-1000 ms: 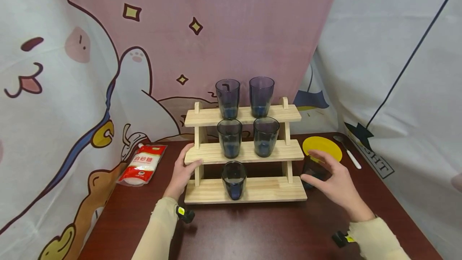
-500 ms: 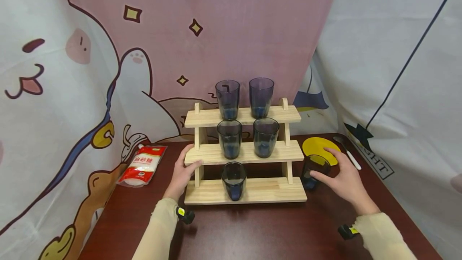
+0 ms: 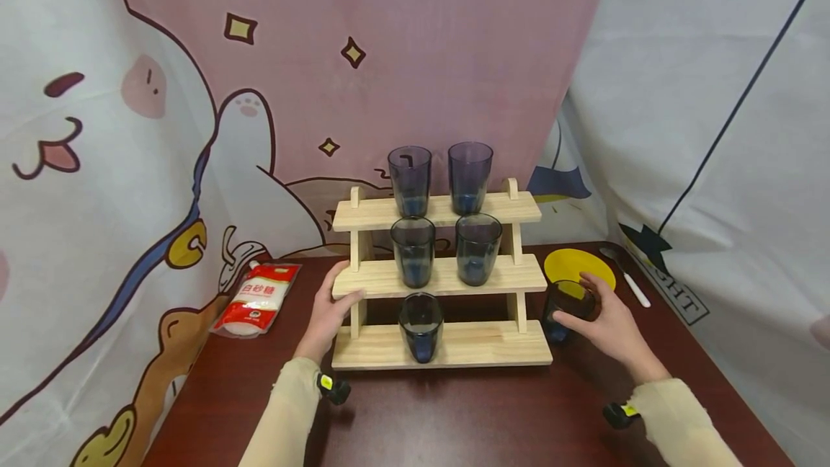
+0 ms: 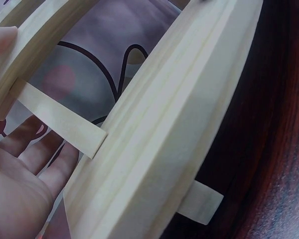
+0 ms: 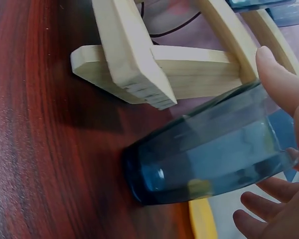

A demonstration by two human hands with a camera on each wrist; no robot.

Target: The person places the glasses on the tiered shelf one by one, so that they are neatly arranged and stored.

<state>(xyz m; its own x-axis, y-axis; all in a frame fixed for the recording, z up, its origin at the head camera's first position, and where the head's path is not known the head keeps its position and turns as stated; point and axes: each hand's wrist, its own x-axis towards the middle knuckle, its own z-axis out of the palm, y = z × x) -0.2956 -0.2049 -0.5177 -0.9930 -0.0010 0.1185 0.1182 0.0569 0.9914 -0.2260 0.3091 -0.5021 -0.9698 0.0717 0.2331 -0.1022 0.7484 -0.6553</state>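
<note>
My left hand (image 3: 326, 316) grips the left side of a three-tier wooden shelf (image 3: 493, 344) at its middle board, with the thumb on top. In the left wrist view the other fingers (image 4: 60, 169) lie beside its upright. At the shelf's right end, my right hand (image 3: 612, 326) is curled round the upper part of a dark blue tinted glass (image 5: 204, 149), which stands upright on the table. The thumb (image 5: 281, 82) lies at its rim on one side, fingers on the other; the lower fingers look apart from it.
Two tinted glasses (image 3: 470, 179) stand on the top board, two (image 3: 478, 251) on the middle and one (image 3: 421, 330) on the bottom. A yellow plate (image 3: 579, 265) and white-handled spoon (image 3: 632, 283) lie behind my right hand. A red-and-white sugar pouch (image 3: 257, 300) lies left.
My right hand drew back a little to the right from the glass, then came in closer round its rim. The glass and the left hand stay in place.
</note>
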